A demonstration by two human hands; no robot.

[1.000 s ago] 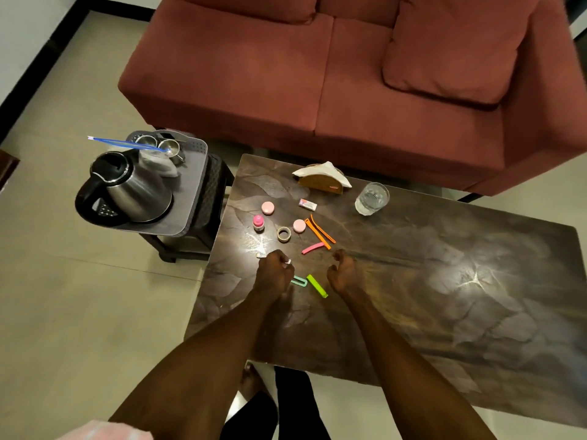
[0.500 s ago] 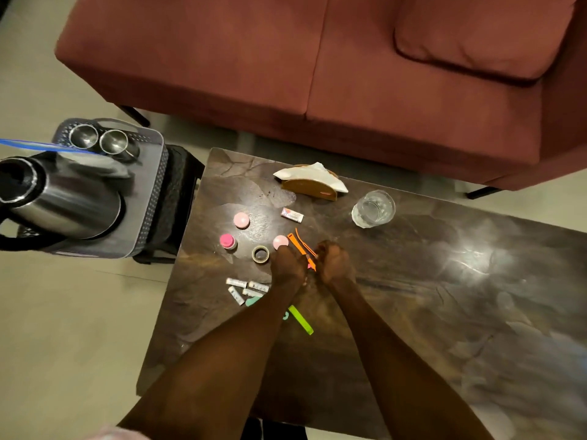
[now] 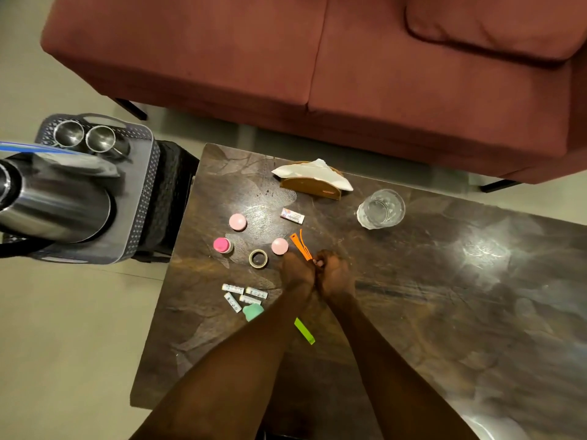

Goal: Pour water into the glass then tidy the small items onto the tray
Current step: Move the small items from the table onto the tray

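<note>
A: Hands? Quick.
B: Left hand [image 3: 297, 271] and right hand [image 3: 336, 274] side by side, knuckles up, over the dark marbled table [image 3: 444, 296]. Right fingers curled, pinching something small and pale at the tips; can't tell what. Orange clips [image 3: 300, 244] stick out just beyond both hands, near ends hidden under them. Left fingers curl down too, but whether they grip a clip I can't tell.
A: Glass?
B: Clear glass [image 3: 381, 208] upright, well right of the clutter; water level hard to read.
A: Tray?
B: Grey perforated tray [image 3: 144, 198] on a black stool [image 3: 173, 198] left of the table. Steel kettle [image 3: 54, 201] on it, cut off by the frame edge and blurred, plus two steel cups [image 3: 84, 139].
A: Loose items?
B: Two pink discs [image 3: 237, 222] [image 3: 280, 246], pink-capped bottle [image 3: 223, 245], tape roll [image 3: 258, 258], small labelled eraser [image 3: 292, 216], four white tubes [image 3: 246, 296], print unreadable. Mint-green piece [image 3: 253, 311] partly under the left forearm. Lime-green clip [image 3: 304, 330] between the forearms. Napkin holder [image 3: 313, 181] at the far edge, red sofa [image 3: 317, 58] behind.
</note>
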